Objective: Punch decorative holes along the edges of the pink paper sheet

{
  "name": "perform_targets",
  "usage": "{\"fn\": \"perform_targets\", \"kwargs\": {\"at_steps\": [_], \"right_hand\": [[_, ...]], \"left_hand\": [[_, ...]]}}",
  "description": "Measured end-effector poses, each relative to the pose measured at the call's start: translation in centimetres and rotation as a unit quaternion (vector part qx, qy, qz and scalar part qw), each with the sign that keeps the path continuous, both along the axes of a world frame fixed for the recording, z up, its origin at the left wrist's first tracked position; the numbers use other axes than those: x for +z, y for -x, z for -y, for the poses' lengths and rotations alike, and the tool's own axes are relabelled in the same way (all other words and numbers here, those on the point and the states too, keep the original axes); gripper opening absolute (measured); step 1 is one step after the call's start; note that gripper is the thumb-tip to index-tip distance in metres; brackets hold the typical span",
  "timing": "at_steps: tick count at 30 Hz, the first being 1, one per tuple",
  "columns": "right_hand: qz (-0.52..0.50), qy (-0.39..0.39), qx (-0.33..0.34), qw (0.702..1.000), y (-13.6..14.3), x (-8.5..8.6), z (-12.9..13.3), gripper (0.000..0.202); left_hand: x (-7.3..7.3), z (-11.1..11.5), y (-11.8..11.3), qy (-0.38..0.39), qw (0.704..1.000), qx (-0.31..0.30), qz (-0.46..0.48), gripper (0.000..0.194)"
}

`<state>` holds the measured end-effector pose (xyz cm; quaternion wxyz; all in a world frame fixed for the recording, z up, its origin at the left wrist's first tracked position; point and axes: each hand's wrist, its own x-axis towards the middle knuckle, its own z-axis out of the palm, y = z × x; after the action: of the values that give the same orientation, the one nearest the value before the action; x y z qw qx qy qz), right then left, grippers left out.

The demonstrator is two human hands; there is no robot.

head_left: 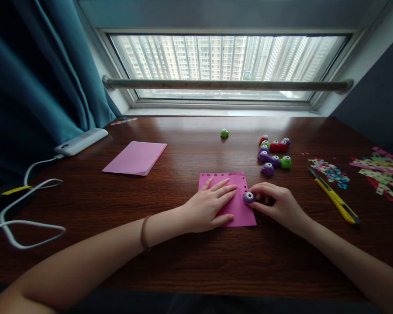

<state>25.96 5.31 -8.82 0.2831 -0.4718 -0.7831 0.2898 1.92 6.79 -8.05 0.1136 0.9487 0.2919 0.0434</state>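
A bright pink sheet of paper [239,213] lies on the brown table, with a row of small punched holes along its top edge and a few down its right side. My left hand [212,203] rests flat on the sheet, fingers spread. At the right edge of the paper, my right hand [278,200] grips a purple craft punch [249,198] with a star on its white top. The punch sits over the paper's edge. Several more craft punches [275,161], purple, red and green, stand grouped behind my right hand.
A yellow utility knife [336,198] lies right of my right hand, beside colourful paper bits [330,171] and cut paper strips [384,172]. A pink paper stack [136,158] is at left. A lone green punch [224,133] stands farther back. A white device [81,141] trails a cable [29,218].
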Motion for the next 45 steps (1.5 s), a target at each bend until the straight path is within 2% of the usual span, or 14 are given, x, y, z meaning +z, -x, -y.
{"fn": "perform_targets", "kwargs": {"at_steps": [5,13,20,36,40,43,45], "right_hand": [[-0.001,-0.013,-0.002,1.0,-0.1,-0.3,-0.2,0.017],[-0.014,-0.023,-0.002,1.0,-0.2,-0.6,-0.3,0.02],[-0.027,-0.011,-0.003,1.0,-0.2,-0.8,-0.4,0.02],[-0.025,-0.002,-0.011,1.0,-0.1,-0.3,-0.2,0.021],[-0.056,0.03,-0.031,0.997,0.0,0.3,-0.3,0.034],[-0.098,0.043,-0.065,0.992,0.2,1.1,-0.8,0.033],[-0.093,0.022,-0.078,0.992,0.7,1.7,-1.5,0.03]], "left_hand": [[0.7,0.0,-0.2,-0.007,1.0,-0.003,0.0,0.058],[1.8,-0.1,-0.8,-0.025,0.999,-0.02,0.006,0.071],[2.4,-0.4,-1.1,-0.038,0.999,-0.032,-0.011,0.07],[2.4,0.3,-1.4,-0.079,0.997,-0.016,-0.008,0.063],[2.2,0.2,-1.4,-0.077,0.997,-0.013,-0.002,0.056],[2.0,0.1,-1.3,-0.079,0.997,-0.004,0.005,0.055],[1.9,0.1,-1.3,-0.079,0.997,0.002,0.005,0.055]]}}
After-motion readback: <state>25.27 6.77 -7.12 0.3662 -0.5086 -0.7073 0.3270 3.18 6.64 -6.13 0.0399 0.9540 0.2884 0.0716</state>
